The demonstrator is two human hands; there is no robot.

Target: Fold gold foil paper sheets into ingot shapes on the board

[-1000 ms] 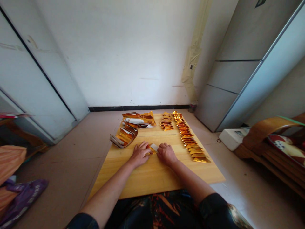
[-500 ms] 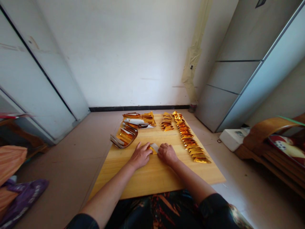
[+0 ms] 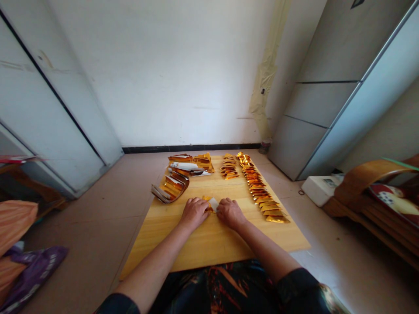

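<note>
A small sheet of gold foil paper [image 3: 213,203], with a pale underside showing, lies between my two hands on the wooden board. At its left end my left hand [image 3: 195,212] has curled fingers pressed on the paper. My right hand [image 3: 231,213] grips the opposite end, its fingers bent and closed. The fingertips hide both ends of the sheet. Up and to the left sits a curved bundle of gold paper sheets [image 3: 173,188]. Folded gold paper pieces [image 3: 258,187] stand in a long row to the right, and a shorter row of folded pieces [image 3: 229,168] is beside it.
More gold and white paper [image 3: 188,166] is heaped at the board's far left corner. The low wooden board [image 3: 209,244] reaches close to my lap. A grey refrigerator [image 3: 314,109] and a white box [image 3: 321,191] stand to the right. A purple bag [image 3: 39,270] lies at left.
My left hand has curled its fingers more and drawn its thumb side in over the paper's left end. My right hand has stayed nearly in place.
</note>
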